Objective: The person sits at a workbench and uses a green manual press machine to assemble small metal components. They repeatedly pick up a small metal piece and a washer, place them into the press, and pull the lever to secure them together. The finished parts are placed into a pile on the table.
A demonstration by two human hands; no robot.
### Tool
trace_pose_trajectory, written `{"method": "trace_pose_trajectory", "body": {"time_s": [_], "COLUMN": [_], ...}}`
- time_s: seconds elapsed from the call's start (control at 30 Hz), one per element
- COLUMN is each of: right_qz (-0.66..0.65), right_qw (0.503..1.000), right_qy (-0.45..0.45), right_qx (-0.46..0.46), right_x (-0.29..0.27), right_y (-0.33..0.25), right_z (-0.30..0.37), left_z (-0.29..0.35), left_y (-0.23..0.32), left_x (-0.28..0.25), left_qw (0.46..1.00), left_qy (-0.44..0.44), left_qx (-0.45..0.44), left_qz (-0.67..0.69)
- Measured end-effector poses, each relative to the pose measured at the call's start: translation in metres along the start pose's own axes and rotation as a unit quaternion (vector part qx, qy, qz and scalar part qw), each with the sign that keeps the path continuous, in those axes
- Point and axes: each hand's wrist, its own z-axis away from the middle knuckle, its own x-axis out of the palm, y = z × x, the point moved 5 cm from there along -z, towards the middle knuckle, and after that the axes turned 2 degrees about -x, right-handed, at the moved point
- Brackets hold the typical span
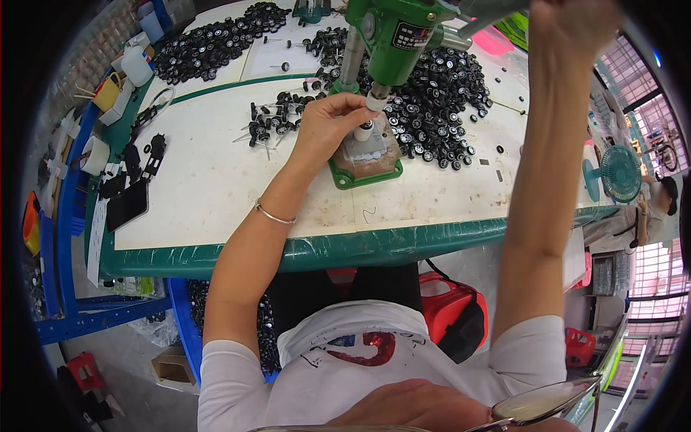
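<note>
A green hand press (392, 54) stands at the far middle of the table. Its ram comes down close over a white holder (363, 134) on the base, where a small black wheel (367, 124) sits. My left hand (332, 124) reaches in from the left, thumb and forefinger pinched together right under the ram. What lies between those fingertips is hidden. Up at the top right, my right hand (576, 30) is closed at the end of the press's metal lever (493, 17), partly cut off by the picture's edge.
Piles of small black wheels (439, 108) lie right of and behind the press. Wheels on thin axles (270, 122) are scattered to its left. A dark phone (128, 205) rests near the left edge. A green fan (620, 174) stands at right; a person (633, 219) is beyond it.
</note>
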Motion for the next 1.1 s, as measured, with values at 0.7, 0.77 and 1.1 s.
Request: {"method": "trace_pose_trajectory", "body": {"time_s": [0.7, 0.77, 1.1], "right_qz": [0.083, 0.026, 0.218], "right_qw": [0.953, 0.955, 0.937], "right_qy": [-0.081, -0.075, -0.034], "right_qx": [0.280, 0.286, 0.273], "right_x": [-0.053, -0.033, -0.122], "right_y": [0.183, 0.171, 0.146], "right_z": [-0.063, -0.045, 0.017], "left_z": [-0.011, -0.011, -0.005], "left_y": [-0.007, -0.013, -0.002], "left_x": [-0.037, -0.074, -0.078], "left_qw": [0.995, 0.987, 0.780], "left_qy": [0.073, 0.137, 0.132], "left_qx": [-0.001, -0.088, 0.032], "left_qz": [0.064, 0.004, -0.611]}}
